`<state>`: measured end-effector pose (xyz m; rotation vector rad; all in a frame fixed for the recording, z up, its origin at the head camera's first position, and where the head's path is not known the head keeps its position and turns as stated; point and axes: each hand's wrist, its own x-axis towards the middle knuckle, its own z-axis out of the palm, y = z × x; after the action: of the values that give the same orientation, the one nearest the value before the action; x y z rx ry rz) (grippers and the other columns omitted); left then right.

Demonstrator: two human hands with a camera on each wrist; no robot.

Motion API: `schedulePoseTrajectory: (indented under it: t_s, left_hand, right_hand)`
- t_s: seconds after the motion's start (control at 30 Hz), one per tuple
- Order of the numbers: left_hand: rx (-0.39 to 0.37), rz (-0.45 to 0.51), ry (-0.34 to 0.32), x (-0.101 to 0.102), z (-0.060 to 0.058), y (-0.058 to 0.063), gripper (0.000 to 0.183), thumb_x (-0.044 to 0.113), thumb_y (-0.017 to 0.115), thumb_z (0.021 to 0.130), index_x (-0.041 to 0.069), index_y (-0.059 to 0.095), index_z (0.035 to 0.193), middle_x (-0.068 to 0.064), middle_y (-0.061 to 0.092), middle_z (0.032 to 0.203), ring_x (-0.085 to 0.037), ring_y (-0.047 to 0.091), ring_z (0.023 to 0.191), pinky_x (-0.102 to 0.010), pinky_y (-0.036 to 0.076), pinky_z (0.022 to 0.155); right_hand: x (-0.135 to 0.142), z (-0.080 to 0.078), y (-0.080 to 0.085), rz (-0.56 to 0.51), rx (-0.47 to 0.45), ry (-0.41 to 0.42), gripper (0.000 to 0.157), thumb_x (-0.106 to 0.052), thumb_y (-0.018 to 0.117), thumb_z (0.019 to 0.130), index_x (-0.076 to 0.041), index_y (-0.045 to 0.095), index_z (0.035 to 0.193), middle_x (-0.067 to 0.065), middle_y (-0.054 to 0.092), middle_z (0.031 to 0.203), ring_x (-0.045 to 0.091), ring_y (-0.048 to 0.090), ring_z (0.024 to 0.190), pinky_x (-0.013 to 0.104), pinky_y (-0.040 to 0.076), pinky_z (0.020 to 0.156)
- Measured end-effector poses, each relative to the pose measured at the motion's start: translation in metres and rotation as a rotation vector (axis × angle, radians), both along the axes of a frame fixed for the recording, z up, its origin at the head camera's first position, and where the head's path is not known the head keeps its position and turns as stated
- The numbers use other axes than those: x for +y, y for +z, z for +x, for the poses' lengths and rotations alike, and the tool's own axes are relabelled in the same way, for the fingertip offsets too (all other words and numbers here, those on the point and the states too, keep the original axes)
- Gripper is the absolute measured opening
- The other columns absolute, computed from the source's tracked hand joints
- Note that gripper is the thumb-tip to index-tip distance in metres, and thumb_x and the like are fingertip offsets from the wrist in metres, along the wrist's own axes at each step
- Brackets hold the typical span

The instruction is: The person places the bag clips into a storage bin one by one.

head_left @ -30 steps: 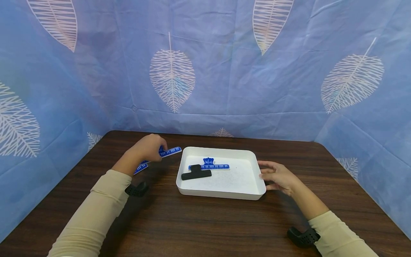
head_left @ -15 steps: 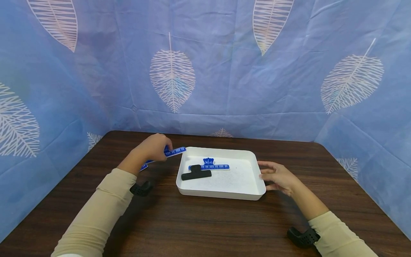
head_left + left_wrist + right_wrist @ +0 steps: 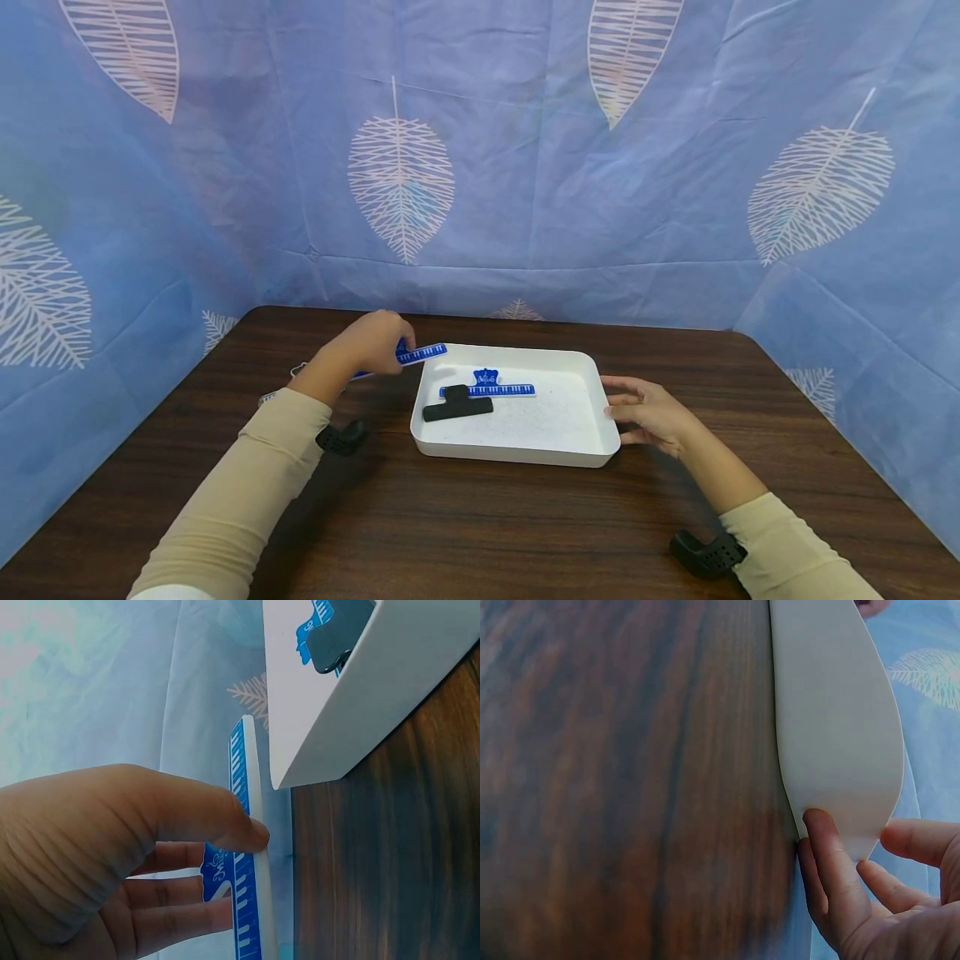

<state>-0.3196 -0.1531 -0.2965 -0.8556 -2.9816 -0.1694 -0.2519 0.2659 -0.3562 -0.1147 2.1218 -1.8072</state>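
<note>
My left hand (image 3: 378, 342) pinches a blue clip (image 3: 422, 354) with a piano-key pattern between thumb and fingers, as the left wrist view (image 3: 238, 765) shows. The clip's far end overlaps the back left corner of a white tray (image 3: 517, 456) in the head view. Inside the tray lie a blue piano-key clip (image 3: 510, 390) and, partly over it, a black clip (image 3: 459, 407). My right hand (image 3: 651, 412) touches the tray's right end, fingers extended along the outer wall and thumb at the rim in the right wrist view (image 3: 840, 885).
Another blue piano-key strip (image 3: 362, 375) lies on the dark wooden table (image 3: 480, 533), mostly hidden behind my left hand. Small pale items show left of that forearm, one a patterned piece (image 3: 267, 398). A blue leaf-print cloth (image 3: 495, 208) hangs around the table's back and sides.
My left hand has moved right with the blue clip, from beside the tray to its back left corner. Pale items left of the forearm have come into view. The right hand stays put.
</note>
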Motion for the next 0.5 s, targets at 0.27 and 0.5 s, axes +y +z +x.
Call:
schedulePoseTrajectory:
  t_s: [0.27, 0.5]
  left_hand:
    - [0.017, 0.001, -0.051, 0.006, -0.003, -0.003, 0.022, 0.008, 0.077, 0.070, 0.009, 0.075, 0.092, 0.000, 0.069, 0.086, -0.018, 0.057, 0.077, -0.037, 0.053, 0.076]
    - [-0.017, 0.008, -0.029, 0.018, 0.002, 0.001, 0.023, 0.006, 0.077, 0.072, 0.009, 0.075, 0.094, -0.003, 0.069, 0.091, -0.021, 0.058, 0.082, -0.040, 0.054, 0.081]
  right_hand:
    - [-0.001, 0.001, 0.001, -0.001, -0.004, -0.004, 0.072, 0.001, 0.058, 0.093, 0.005, 0.017, 0.152, 0.038, 0.035, 0.142, 0.027, 0.067, 0.096, 0.046, 0.056, 0.077]
    - [-0.001, 0.000, 0.000, -0.001, -0.004, -0.003, 0.071, 0.001, 0.058, 0.093, 0.005, 0.017, 0.152, 0.037, 0.037, 0.141, 0.026, 0.067, 0.096, 0.045, 0.057, 0.077]
